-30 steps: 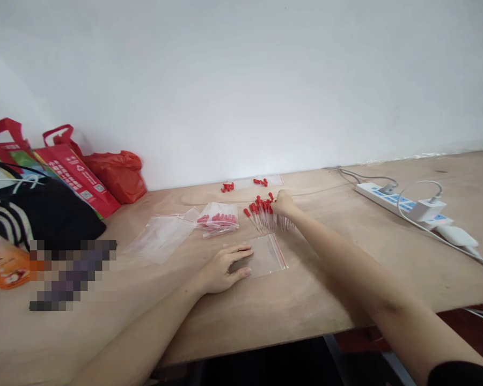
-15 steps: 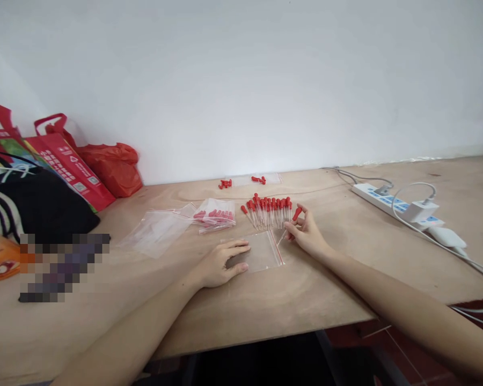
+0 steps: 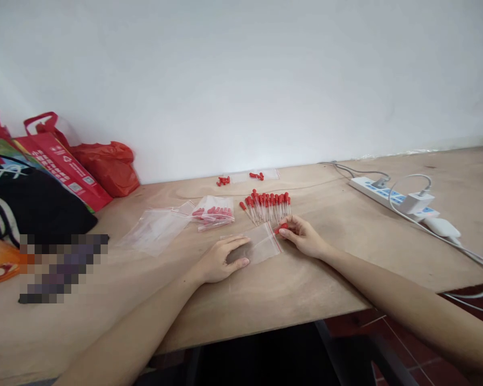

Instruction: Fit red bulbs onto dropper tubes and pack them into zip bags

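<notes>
A clear zip bag point(image 3: 261, 244) with a red seal line lies flat in front of me. My left hand point(image 3: 225, 260) rests on the bag's left side, thumb and fingers apart. At the bag's right end, my right hand point(image 3: 301, 236) pinches the red rubber bulb of a dropper point(image 3: 282, 228). The dropper's tube points left over or into the bag; I cannot tell which. Just behind, several red-bulbed droppers point(image 3: 270, 201) with clear tubes lie side by side. Left of them are filled zip bags point(image 3: 213, 212) showing red bulbs through the plastic, and flat clear bags point(image 3: 156, 230).
Loose red bulbs point(image 3: 222, 181) lie by the wall beside another clear bag point(image 3: 240, 177). A white power strip point(image 3: 380, 194) with plugs and cables stands on the right. Shopping bags point(image 3: 64, 166), a black bag point(image 3: 40, 203) and a blurred dark object point(image 3: 68, 268) fill the left.
My right hand has lowered and shifted slightly left, turning the dropper so its bulb is now down at the bag's open end. My left hand has stayed on the bag.
</notes>
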A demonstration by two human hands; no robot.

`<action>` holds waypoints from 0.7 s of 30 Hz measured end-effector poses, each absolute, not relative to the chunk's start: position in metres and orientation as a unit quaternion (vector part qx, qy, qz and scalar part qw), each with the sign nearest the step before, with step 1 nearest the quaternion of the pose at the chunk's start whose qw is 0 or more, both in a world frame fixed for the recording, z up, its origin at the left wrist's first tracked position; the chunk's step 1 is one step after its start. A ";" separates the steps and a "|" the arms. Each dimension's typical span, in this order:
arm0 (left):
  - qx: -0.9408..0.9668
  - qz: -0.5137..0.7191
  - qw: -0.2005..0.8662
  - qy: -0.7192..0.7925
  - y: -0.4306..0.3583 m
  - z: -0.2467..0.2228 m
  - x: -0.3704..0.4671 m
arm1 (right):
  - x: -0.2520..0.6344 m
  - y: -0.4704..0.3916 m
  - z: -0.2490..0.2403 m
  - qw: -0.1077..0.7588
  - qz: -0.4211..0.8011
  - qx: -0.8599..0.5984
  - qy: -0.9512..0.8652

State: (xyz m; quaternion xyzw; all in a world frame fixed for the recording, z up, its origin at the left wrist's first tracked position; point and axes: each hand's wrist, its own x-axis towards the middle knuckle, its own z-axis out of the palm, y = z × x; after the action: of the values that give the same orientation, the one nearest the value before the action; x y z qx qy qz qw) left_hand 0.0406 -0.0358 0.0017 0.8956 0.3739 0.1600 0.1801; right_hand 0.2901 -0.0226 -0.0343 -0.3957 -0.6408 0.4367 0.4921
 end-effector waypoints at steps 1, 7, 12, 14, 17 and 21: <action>0.895 0.161 0.181 0.374 -0.036 0.002 0.041 | 0.292 -0.022 -0.033 0.470 0.405 -0.407 -0.670; 0.894 0.175 0.180 0.370 -0.034 -0.001 0.040 | 0.294 -0.020 -0.029 0.423 0.394 -0.423 -0.698; 0.899 0.175 0.171 0.364 -0.034 0.000 0.041 | 0.284 -0.026 -0.024 0.413 0.515 -0.380 -0.648; 0.899 0.174 0.173 0.362 -0.034 0.000 0.042 | 0.281 -0.029 -0.021 0.395 0.556 -0.371 -0.630; 0.899 0.179 0.175 0.359 -0.034 0.000 0.042 | 0.278 -0.031 -0.017 0.411 0.586 -0.347 -0.606; 0.900 0.178 0.176 0.357 -0.034 0.000 0.042 | 0.275 -0.029 -0.018 0.435 0.596 -0.298 -0.605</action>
State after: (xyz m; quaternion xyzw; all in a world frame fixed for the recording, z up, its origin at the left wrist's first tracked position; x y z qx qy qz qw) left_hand 0.0424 -0.0337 -0.0004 0.8998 0.3568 0.1785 0.1763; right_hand 0.2750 -0.0292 -0.0177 -0.2981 -0.6053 0.5961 0.4351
